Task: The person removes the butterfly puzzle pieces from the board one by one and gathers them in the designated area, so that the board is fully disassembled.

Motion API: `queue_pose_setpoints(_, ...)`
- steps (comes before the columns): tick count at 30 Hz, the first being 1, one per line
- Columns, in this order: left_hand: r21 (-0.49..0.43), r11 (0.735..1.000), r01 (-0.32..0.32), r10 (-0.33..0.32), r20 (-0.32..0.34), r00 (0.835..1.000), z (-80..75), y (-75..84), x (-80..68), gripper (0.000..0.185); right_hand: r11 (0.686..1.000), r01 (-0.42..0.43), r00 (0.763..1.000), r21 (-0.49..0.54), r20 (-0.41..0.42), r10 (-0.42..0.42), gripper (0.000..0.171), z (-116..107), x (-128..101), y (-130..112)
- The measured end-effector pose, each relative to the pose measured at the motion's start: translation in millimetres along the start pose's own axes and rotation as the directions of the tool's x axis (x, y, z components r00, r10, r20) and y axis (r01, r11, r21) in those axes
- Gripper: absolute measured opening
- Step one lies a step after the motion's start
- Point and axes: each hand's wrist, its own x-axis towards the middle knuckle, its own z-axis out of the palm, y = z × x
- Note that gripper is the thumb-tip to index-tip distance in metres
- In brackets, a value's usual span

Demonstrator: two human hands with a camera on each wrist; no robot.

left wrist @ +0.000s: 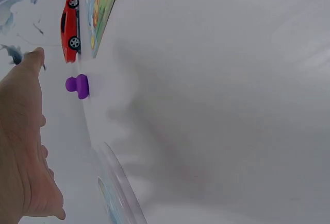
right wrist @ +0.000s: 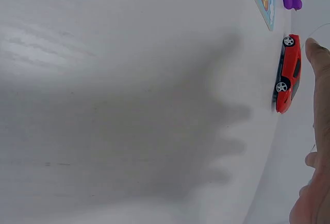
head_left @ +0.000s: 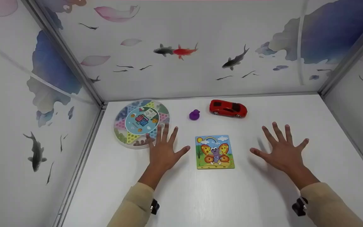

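Observation:
My left hand [head_left: 163,153] hovers above the white table with its fingers spread, and it holds nothing. In the head view its fingertips overlap the near edge of a round Chinese checkers board [head_left: 120,126]. To the right, my right hand [head_left: 283,154] is also raised, fingers wide apart and holding nothing. Between the hands lies a square butterfly puzzle [head_left: 215,152], flat on the table. Farther back sit a small purple rubber duck [head_left: 194,115] and a red toy car [head_left: 228,108]. In the right wrist view the car [right wrist: 289,73] shows beyond the thumb.
White panels printed with fish and petals enclose the table [head_left: 181,195] at the back and both sides. A metal frame strip [head_left: 83,148] runs along the left edge. Each sleeve has a small black device [head_left: 300,206] at the wrist.

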Motion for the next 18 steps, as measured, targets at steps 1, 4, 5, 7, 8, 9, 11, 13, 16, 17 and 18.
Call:
queue_pose_setpoints(1, 0.000, 1.000, -0.003, 0.003, 0.000, 1.000, 0.5, 2.2, 0.5, 0.099, 1.000, 0.000, 1.000, -0.001, -0.001, 0.000, 0.114, 0, 1, -2)
queue_pose_setpoints(4, -0.006, 1.000, -0.020, 0.020, 0.008, 1.000, 3.6, 9.5, 1.4, 0.099, 1.000, 0.002, 1.000, -0.001, -0.006, -0.002, 0.114, 2, 5, -8)
queue_pose_setpoints(5, -0.013, 0.999, -0.029, 0.029, 0.009, 1.000, 5.2, 12.3, 1.5, 0.099, 1.000, 0.003, 1.000, 0.001, -0.007, -0.003, 0.114, 2, 6, -11)
queue_pose_setpoints(7, -0.021, 0.999, -0.045, 0.046, 0.028, 0.999, 8.7, 18.4, 0.8, 0.098, 1.000, 0.008, 1.000, 0.005, -0.010, -0.008, 0.113, 4, 8, -16)
queue_pose_setpoints(8, -0.025, 0.998, -0.054, 0.055, 0.036, 0.998, 10.7, 21.5, 0.1, 0.098, 1.000, 0.012, 1.000, 0.008, -0.011, -0.012, 0.113, 5, 9, -19)
queue_pose_setpoints(9, -0.029, 0.998, -0.061, 0.063, 0.046, 0.997, 13.2, 24.5, -0.7, 0.097, 1.000, 0.016, 1.000, 0.008, -0.013, -0.016, 0.112, 7, 10, -23)
queue_pose_setpoints(11, -0.030, 0.997, -0.074, 0.076, 0.067, 0.995, 17.5, 30.6, -3.3, 0.096, 1.000, 0.028, 1.000, 0.005, -0.014, -0.028, 0.111, 10, 11, -30)
queue_pose_setpoints(13, -0.026, 0.996, -0.084, 0.086, 0.086, 0.993, 21.7, 35.9, -6.2, 0.095, 0.999, 0.040, 0.999, 0.003, -0.015, -0.040, 0.111, 14, 12, -38)
queue_pose_setpoints(16, -0.035, 0.994, -0.102, 0.105, 0.094, 0.990, 27.8, 42.4, -9.3, 0.093, 0.998, 0.058, 0.998, -0.007, -0.010, -0.058, 0.109, 19, 14, -49)
queue_pose_setpoints(17, -0.035, 0.993, -0.109, 0.112, 0.095, 0.989, 29.6, 44.2, -9.8, 0.091, 0.998, 0.063, 0.998, -0.009, -0.008, -0.064, 0.108, 20, 15, -53)
queue_pose_setpoints(18, -0.036, 0.993, -0.116, 0.119, 0.095, 0.988, 31.6, 45.8, -10.2, 0.090, 0.998, 0.068, 0.998, -0.010, -0.005, -0.068, 0.108, 22, 15, -56)
